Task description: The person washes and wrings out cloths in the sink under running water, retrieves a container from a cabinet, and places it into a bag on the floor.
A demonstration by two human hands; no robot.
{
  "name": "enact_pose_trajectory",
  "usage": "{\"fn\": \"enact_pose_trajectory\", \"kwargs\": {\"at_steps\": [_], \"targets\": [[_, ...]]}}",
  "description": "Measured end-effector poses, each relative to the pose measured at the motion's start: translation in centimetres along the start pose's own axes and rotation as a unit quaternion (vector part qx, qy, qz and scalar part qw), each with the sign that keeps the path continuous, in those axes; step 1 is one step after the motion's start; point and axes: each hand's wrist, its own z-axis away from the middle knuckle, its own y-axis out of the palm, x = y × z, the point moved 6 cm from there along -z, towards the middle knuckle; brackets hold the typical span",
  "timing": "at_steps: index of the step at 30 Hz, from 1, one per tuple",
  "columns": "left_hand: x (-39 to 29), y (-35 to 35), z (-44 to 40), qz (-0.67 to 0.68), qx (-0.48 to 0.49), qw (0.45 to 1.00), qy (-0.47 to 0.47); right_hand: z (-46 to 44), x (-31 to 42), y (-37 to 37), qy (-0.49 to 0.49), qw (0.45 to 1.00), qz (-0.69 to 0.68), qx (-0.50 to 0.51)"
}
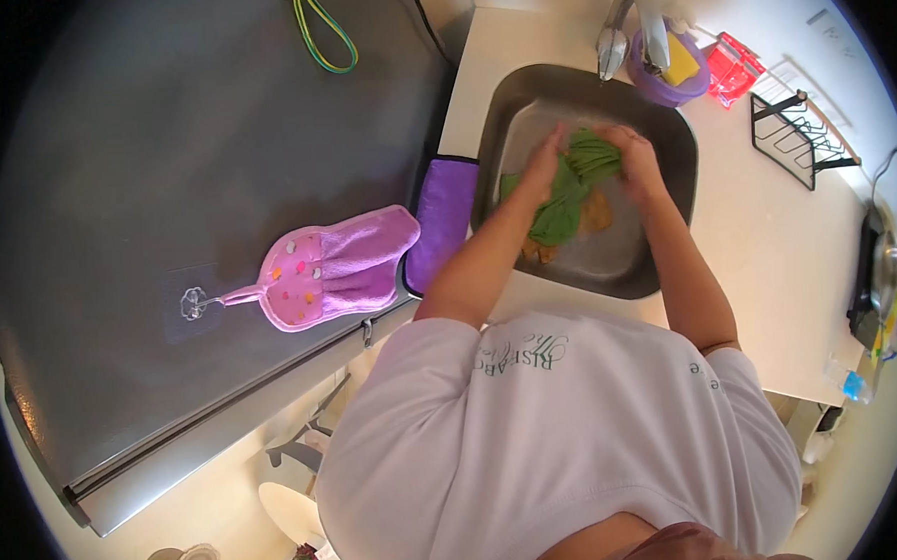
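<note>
Over the sink (679, 170), my two hands are on a bunched, wet-looking green cloth (565, 200). My left hand (544, 163) grips its left side, with the fingertips pointing towards the tap. My right hand (634, 154) is wrapped around the gathered upper right end, and some of its fingers are hidden by the folds. The cloth's lower part hangs towards the sink bottom. Brown patches (596, 211) show beside and under it; whether they belong to the same cloth I cannot tell.
A curved tap (647, 21) stands behind the sink, next to a purple basin (676, 92) with a yellow sponge (681, 62). Right of it are a red packet (732, 70) and a black wire rack (803, 139). A pink hand towel (343, 268) hangs at left by a purple cloth (443, 220).
</note>
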Motion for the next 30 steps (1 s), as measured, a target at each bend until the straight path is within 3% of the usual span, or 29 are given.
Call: {"fn": "enact_pose_trajectory", "kwargs": {"at_steps": [2,3,5,9,10,11,12,14,17,19,21,24,30], "targets": [[1.0,2.8,1.2,0.177,0.126,0.976,-0.034,0.0,-0.4,1.2,-0.039,0.999,0.023,-0.009],[0.5,3.7,3.5,0.238,0.125,0.960,-0.075,0.2,-0.6,1.6,-0.056,0.998,0.036,-0.012],[-2.5,6.5,8.3,0.355,0.125,0.915,-0.147,0.7,0.4,2.1,-0.154,0.967,0.199,-0.032],[-2.9,5.0,4.8,0.264,0.131,0.954,-0.057,1.9,-1.2,0.2,-0.402,0.825,0.394,-0.042],[-2.9,4.7,3.8,0.213,0.125,0.968,-0.036,1.8,-1.9,0.2,-0.266,0.943,0.201,0.014],[-2.7,4.5,2.9,0.163,0.119,0.979,-0.014,2.6,-2.9,0.7,-0.107,0.992,-0.004,0.068],[-2.2,4.5,2.8,0.044,0.093,0.995,0.005,3.9,-4.1,1.8,0.062,0.970,-0.207,0.115],[-2.0,4.7,3.8,-0.196,0.035,0.979,0.037,5.6,-4.6,2.2,0.136,0.947,-0.245,0.157],[-3.7,6.4,7.7,-0.504,-0.019,0.839,0.204,6.7,-5.4,1.4,0.205,0.921,-0.231,0.237],[-2.5,6.7,7.3,-0.363,0.113,0.915,0.133,6.9,-6.3,0.2,0.239,0.906,-0.180,0.299],[-1.8,7.3,7.8,-0.202,0.238,0.948,0.054,6.0,-7.0,-0.2,0.273,0.882,-0.108,0.370],[-3.2,7.8,8.4,-0.036,0.250,0.967,-0.033,5.6,-7.4,0.2,0.373,0.850,-0.151,0.339],[-1.9,5.0,5.5,-0.194,0.125,0.973,-0.006,3.9,-10.9,-0.4,0.376,0.895,-0.001,0.242]]}}
